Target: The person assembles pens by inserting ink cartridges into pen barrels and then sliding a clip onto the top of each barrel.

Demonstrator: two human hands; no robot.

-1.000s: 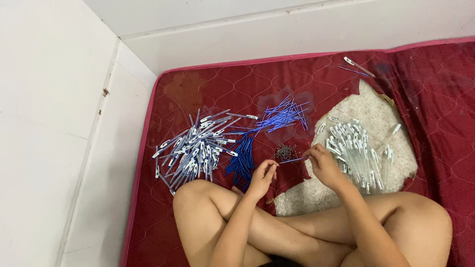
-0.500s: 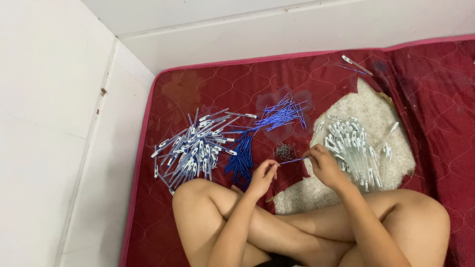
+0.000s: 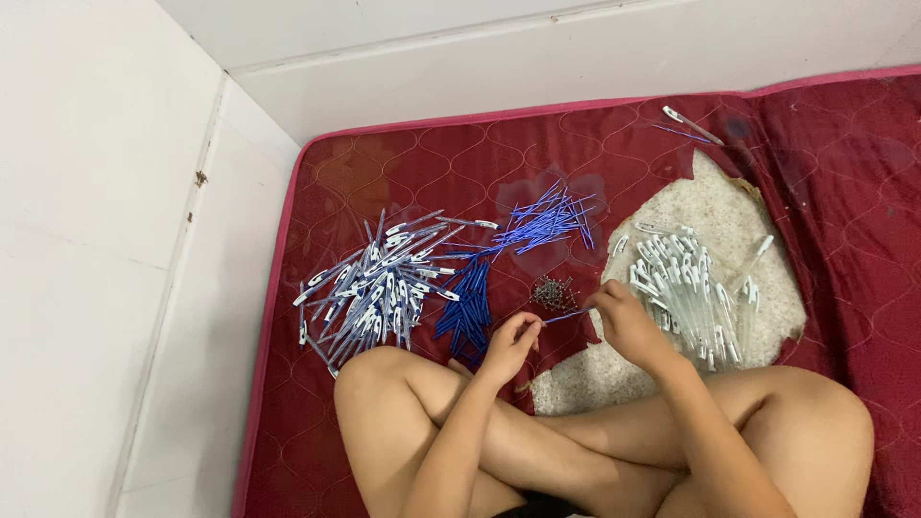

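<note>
Thin blue refill (image 3: pixel 566 316), held level

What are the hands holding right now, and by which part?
A thin blue refill spans both: left hand pinches one end, right hand the other. Exact finger placement is too small to tell.

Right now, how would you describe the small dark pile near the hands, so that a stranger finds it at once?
On the red mattress, look just beyond the left hand. The small dark pile lies between the blue refills and the clear barrels. Only it is tiny, dark and tangled.
</note>
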